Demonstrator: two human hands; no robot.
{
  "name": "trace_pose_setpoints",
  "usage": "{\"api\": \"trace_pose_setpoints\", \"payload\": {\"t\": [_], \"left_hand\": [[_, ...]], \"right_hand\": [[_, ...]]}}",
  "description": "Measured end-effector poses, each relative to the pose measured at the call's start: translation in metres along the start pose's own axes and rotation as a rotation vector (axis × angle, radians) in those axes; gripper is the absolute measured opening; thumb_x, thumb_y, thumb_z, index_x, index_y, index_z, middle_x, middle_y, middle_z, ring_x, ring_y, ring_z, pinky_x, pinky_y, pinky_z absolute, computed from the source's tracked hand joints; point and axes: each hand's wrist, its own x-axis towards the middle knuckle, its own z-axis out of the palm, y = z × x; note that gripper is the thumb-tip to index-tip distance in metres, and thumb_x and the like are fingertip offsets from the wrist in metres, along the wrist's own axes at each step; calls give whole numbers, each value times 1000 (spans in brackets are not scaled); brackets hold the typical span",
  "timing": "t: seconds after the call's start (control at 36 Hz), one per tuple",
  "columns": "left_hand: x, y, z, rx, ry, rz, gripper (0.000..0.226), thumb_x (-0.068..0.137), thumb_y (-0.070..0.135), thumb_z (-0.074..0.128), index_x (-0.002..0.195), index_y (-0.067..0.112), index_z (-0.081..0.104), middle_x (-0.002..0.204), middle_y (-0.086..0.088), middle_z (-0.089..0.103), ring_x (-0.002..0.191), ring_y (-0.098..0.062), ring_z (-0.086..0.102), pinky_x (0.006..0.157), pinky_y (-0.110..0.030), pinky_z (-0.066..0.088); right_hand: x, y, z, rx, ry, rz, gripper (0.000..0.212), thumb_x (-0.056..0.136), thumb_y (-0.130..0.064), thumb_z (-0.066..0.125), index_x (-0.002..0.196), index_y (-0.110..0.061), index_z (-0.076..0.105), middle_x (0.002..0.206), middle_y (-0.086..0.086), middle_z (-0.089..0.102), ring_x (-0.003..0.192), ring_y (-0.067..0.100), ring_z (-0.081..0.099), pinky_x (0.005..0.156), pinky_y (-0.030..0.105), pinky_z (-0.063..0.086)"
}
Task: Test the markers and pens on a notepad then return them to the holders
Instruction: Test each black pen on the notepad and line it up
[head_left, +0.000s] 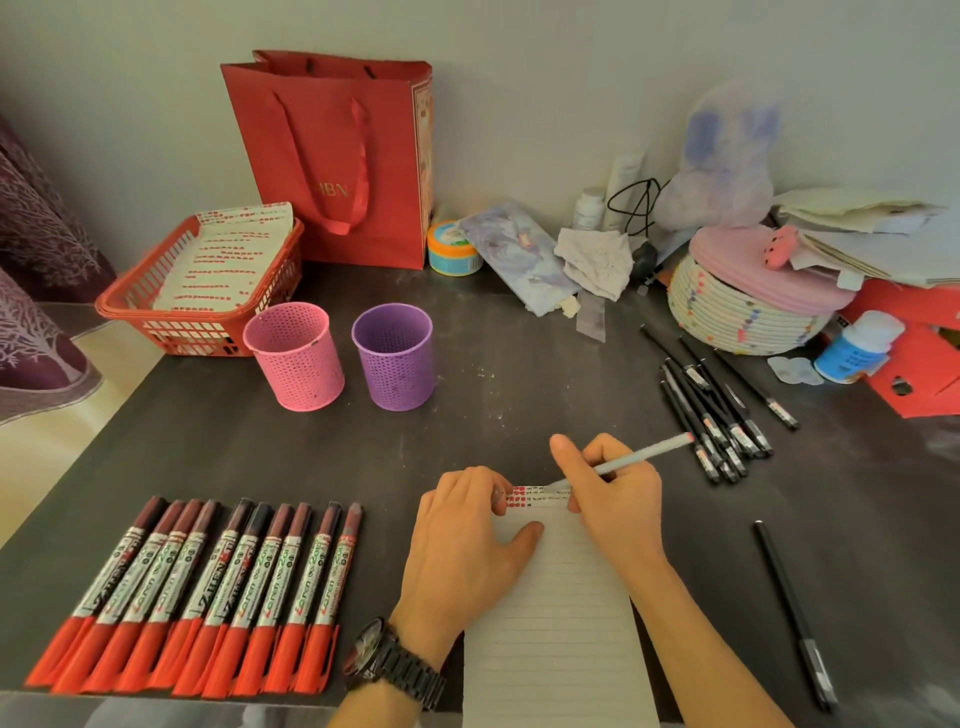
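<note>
A lined notepad (556, 613) lies at the front middle of the dark table. My left hand (467, 540) rests flat on its top left part and holds it down. My right hand (613, 493) grips a pale blue pen (649, 453), whose tip touches the pad's top edge. Several red markers (208, 587) lie in a row at the front left. Several black pens (711, 410) lie in a loose pile at the right, and one black pen (795, 613) lies apart at the front right. A pink holder (293, 358) and a purple holder (395, 358) stand behind the pad.
A red basket (197, 291) with notepads sits at the back left beside a red paper bag (348, 156). A woven basket (748, 306), a blue-labelled bottle (857, 348), papers and small clutter crowd the back right. The table's left edge runs near a patterned curtain (36, 260).
</note>
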Motion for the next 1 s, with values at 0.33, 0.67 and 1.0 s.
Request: {"api": "trace_pose_setpoints", "payload": {"t": [0.33, 0.67, 1.0], "left_hand": [[-12, 10, -20, -307, 84, 80, 34, 99, 42, 24, 95, 31, 55, 98, 22, 55, 104, -7, 51, 88, -24, 36], [-9, 9, -15, -258, 69, 88, 28, 94, 56, 41, 117, 50, 57, 105, 31, 57, 93, 5, 56, 72, -8, 42], [-10, 7, -14, -424, 25, 10, 30, 88, 36, 69, 111, 50, 58, 102, 32, 67, 90, 4, 63, 71, -3, 41]], "right_hand": [[-24, -10, -40, 568, -29, 261, 38, 95, -40, 55, 82, -8, 69, 65, 13, 59, 48, 18, 49, 43, 26, 39], [-39, -6, -48, 644, -42, 282, 27, 98, -6, 49, 80, -18, 66, 74, 23, 69, 49, 21, 53, 44, 27, 44], [-42, -2, -51, 633, -117, 179, 12, 84, -8, 63, 88, -8, 74, 73, 22, 67, 54, 19, 54, 49, 25, 45]]}}
